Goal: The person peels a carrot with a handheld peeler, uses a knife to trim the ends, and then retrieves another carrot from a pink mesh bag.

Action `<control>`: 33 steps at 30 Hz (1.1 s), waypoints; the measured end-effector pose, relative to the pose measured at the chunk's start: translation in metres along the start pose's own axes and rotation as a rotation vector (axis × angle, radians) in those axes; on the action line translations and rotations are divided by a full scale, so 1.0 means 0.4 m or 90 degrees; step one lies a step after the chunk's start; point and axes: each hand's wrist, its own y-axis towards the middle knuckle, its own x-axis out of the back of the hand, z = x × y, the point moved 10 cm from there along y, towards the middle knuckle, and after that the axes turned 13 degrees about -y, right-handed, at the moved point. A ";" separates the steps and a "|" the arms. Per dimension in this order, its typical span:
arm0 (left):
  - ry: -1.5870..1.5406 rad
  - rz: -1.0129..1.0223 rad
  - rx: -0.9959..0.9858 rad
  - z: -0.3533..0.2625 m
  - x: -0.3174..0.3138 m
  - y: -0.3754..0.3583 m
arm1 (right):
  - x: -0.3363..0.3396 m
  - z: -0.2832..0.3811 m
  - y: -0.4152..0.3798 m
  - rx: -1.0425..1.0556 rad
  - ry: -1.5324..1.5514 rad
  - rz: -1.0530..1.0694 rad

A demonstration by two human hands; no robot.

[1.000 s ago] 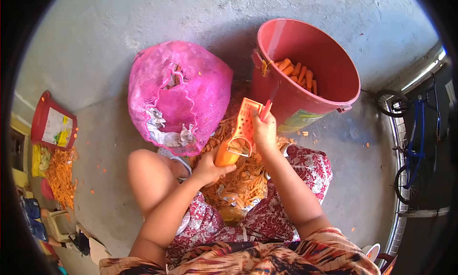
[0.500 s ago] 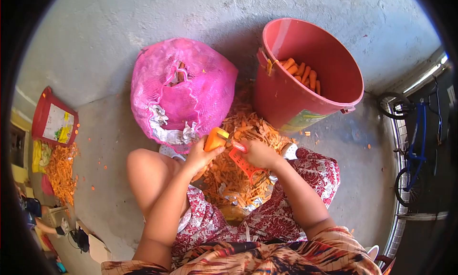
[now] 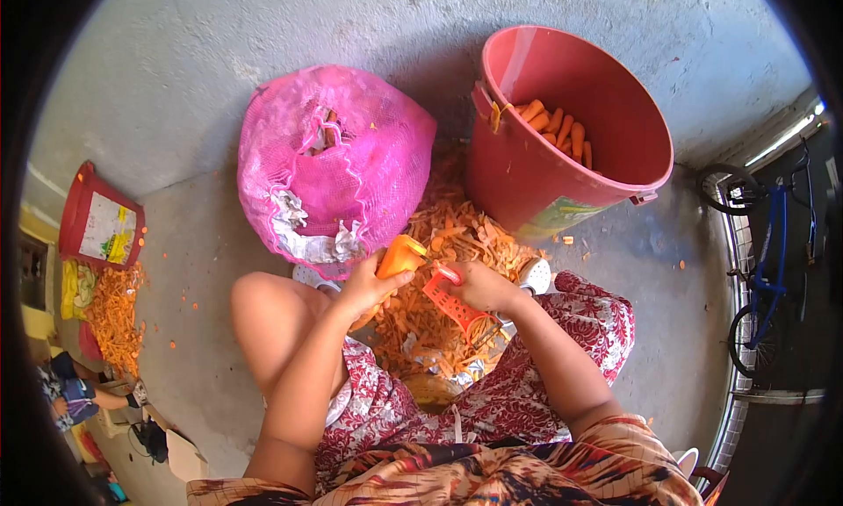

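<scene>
The left hand (image 3: 367,287) is clenched around a stubby orange carrot (image 3: 399,256), its tip poking out above the fingers, while the right hand (image 3: 479,285) grasps an orange-red plastic peeler (image 3: 448,300) just beside that tip, over the heap of orange peelings (image 3: 448,234). Peeling cleanly probably means stroking away from the left fingertips and turning the carrot between passes.

There is one red bucket (image 3: 562,146) and one pink net sack (image 3: 334,168). One carrot (image 3: 399,256) and one orange peeler (image 3: 450,301) are being held. Two heaps of peel (image 3: 457,243) show. The bucket holds maybe eight carrots (image 3: 553,129). One blue bike (image 3: 764,269) stands nearby.
</scene>
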 end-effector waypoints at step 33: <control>0.157 0.150 0.097 0.022 -0.024 -0.030 | -0.118 -0.038 0.000 -0.029 0.052 0.111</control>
